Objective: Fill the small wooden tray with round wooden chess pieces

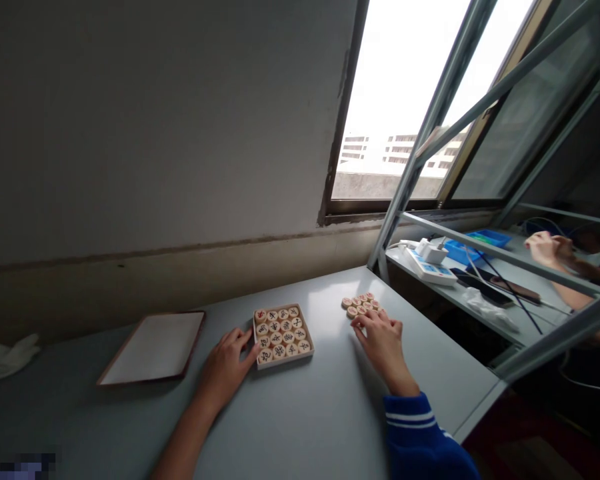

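Observation:
A shallow square box on the table holds rows of round wooden Chinese chess pieces, nearly all with black characters and at least one with red. My left hand lies at the box's left side, thumb and fingers apart, the thumb touching the near left corner. To the right, a small group of red-marked Chinese chess pieces sits close together on the table. My right hand is at the near side of this group with its fingers bent onto the nearest pieces; its fingertips are partly hidden.
A shallow lid lies left of the box, and a white glove lies farther left. Grey metal frame bars rise at the right. Beyond them are a power strip, phones, a blue tray and another person's hands.

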A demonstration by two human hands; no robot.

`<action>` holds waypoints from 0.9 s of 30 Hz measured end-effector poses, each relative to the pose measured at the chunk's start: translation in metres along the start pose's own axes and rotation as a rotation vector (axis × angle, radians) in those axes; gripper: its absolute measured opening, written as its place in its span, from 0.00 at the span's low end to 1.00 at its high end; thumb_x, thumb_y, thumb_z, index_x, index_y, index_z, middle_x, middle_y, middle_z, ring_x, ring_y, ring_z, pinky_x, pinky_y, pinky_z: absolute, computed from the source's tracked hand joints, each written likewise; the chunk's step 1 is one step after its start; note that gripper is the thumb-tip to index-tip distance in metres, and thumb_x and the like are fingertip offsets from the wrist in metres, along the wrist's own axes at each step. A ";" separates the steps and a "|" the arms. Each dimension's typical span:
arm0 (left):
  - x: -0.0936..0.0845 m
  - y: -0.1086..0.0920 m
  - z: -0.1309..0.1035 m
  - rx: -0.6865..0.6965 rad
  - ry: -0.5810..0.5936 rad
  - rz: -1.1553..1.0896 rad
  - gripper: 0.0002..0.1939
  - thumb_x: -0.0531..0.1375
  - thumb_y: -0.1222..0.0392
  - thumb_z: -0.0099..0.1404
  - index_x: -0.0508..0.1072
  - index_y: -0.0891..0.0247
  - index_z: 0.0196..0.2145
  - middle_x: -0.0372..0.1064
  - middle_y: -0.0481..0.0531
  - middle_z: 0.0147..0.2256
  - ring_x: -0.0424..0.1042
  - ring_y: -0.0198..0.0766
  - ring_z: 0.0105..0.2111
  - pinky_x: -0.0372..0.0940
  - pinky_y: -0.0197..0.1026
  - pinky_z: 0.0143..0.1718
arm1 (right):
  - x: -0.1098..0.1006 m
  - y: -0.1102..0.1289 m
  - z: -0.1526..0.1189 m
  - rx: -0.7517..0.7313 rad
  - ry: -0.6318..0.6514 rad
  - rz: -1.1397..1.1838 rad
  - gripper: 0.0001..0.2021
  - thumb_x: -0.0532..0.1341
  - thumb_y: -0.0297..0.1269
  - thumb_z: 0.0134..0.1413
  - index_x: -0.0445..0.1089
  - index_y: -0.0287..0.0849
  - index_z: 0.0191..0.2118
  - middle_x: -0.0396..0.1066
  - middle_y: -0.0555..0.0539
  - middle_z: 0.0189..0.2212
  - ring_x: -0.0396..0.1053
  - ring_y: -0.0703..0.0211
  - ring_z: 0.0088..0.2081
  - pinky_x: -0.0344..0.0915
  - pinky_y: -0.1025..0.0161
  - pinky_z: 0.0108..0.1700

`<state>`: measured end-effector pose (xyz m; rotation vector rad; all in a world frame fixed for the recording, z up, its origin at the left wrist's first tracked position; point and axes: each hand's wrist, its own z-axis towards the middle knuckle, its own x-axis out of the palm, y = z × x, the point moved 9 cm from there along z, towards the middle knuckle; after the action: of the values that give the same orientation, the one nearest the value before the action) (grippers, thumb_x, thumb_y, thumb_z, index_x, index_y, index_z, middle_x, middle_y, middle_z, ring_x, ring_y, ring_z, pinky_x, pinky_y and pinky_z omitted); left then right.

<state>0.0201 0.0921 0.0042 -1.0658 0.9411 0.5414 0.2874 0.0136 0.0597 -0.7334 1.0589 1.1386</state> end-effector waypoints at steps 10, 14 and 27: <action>-0.005 -0.006 -0.003 -0.005 -0.003 0.010 0.20 0.47 0.50 0.61 0.70 0.62 0.42 0.66 0.53 0.34 0.65 0.40 0.39 0.59 0.40 0.42 | 0.019 0.171 0.020 -0.512 0.046 0.299 0.14 0.58 0.35 0.52 0.64 0.52 0.46 0.65 0.50 0.42 0.58 0.56 0.43 0.47 0.58 0.42; -0.005 -0.005 -0.003 -0.006 -0.007 -0.001 0.20 0.47 0.51 0.61 0.70 0.62 0.43 0.66 0.54 0.35 0.65 0.40 0.39 0.59 0.39 0.42 | 0.030 0.188 0.026 -0.483 0.006 0.288 0.07 0.56 0.33 0.52 0.66 0.47 0.38 0.66 0.49 0.37 0.58 0.55 0.41 0.48 0.58 0.40; -0.001 0.002 0.000 -0.038 0.010 -0.056 0.21 0.48 0.50 0.60 0.70 0.62 0.45 0.67 0.53 0.37 0.65 0.40 0.41 0.59 0.41 0.45 | -0.010 0.026 -0.002 -0.037 -0.090 0.174 0.04 0.55 0.36 0.52 0.67 0.48 0.33 0.66 0.50 0.37 0.60 0.54 0.42 0.48 0.58 0.40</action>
<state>0.0177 0.0927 0.0040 -1.1263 0.9097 0.5097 0.2610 0.0157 0.0690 -0.6219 1.0428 1.3310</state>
